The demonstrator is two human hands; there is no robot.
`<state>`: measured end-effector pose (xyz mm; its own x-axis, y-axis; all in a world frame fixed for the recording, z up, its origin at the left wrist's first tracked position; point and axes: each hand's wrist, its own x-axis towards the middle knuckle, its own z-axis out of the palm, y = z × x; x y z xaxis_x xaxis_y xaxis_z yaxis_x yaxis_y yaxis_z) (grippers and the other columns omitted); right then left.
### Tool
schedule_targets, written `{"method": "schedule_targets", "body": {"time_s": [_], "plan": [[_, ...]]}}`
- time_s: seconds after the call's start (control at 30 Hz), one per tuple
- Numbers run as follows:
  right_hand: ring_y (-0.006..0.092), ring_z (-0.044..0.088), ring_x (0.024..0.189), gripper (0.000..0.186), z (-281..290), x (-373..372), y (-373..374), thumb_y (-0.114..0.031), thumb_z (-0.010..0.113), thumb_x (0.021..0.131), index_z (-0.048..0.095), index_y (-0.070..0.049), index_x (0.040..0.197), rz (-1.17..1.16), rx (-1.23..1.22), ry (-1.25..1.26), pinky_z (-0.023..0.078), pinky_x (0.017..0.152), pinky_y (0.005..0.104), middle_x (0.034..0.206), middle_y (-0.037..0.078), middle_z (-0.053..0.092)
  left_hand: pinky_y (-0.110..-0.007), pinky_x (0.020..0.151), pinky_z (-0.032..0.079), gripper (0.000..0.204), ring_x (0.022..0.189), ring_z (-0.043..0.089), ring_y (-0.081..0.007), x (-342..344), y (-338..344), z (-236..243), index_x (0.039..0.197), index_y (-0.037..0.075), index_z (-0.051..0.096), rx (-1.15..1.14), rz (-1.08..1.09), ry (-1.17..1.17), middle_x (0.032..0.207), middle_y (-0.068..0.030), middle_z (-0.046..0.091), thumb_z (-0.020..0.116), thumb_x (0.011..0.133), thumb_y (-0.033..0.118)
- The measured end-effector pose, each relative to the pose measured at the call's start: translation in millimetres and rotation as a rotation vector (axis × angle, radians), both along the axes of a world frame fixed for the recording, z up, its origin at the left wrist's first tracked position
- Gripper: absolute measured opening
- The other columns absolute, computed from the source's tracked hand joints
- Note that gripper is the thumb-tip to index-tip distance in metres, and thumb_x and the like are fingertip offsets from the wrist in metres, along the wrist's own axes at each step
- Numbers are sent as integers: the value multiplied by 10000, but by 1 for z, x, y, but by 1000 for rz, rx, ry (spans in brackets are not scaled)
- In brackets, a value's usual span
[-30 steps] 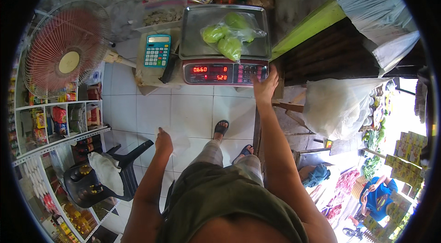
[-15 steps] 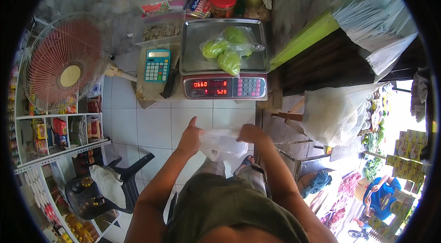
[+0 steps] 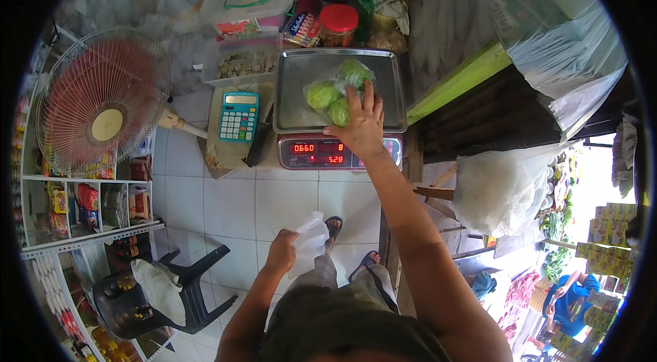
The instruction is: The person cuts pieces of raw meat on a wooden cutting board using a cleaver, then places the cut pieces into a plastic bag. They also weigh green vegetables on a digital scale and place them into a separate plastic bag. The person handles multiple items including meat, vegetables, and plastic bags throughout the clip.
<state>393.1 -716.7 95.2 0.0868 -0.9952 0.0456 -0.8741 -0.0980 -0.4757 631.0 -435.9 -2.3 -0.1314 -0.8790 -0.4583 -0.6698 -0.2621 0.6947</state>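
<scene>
On the steel pan of a digital scale (image 3: 319,154) lies a clear plastic bag of green vegetables (image 3: 324,94), pale and rounded, of a kind I cannot make out. My right hand (image 3: 364,120) reaches over the right side of this bag, fingers spread and touching or just above it; part of the bag is hidden under them. Lower down, over the floor, my left hand (image 3: 281,250) is closed on a thin white plastic bag (image 3: 311,233), which hangs loosely to the right of the fingers.
Left of the scale sit a blue calculator (image 3: 238,118) and a box of coins (image 3: 241,64). A red-lidded jar (image 3: 339,24) stands behind the pan. A fan (image 3: 104,102) and a black plastic chair (image 3: 161,287) are at left, a hanging plastic bag (image 3: 503,187) at right.
My right hand has let go of the white plastic bag and moved up to the vegetables on the scale. My left hand, still gripping the white bag, has dropped lower.
</scene>
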Motion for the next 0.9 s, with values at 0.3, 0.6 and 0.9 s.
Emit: {"method": "schedule_targets", "body": {"time_s": [0.3,0.6,0.9], "plan": [[547,273,1403,911,27,-28,-63,-328,890,546,541,-139,1366,149,339,-14,338,1146,503,1613,256,113,-364,791,568,147,903,662,-249,-18,-46,32,997,-19,699,-8,246,304,905,-140,658,610,894,37],[555,333,1372,843,24,-19,-60,-310,849,544,592,-137,1328,88,311,-226,364,1132,480,1598,301,99,-427,730,521,634,999,597,-194,-87,-277,56,1386,107,456,33,808,1196,1159,-20,621,660,927,493],[463,408,1364,777,-6,-19,-60,-295,857,529,657,-10,1225,-3,215,-591,396,1106,434,1557,320,182,-346,588,523,564,909,626,-212,-89,-313,62,1333,264,397,295,751,1010,1123,-57,610,643,915,552]]}}
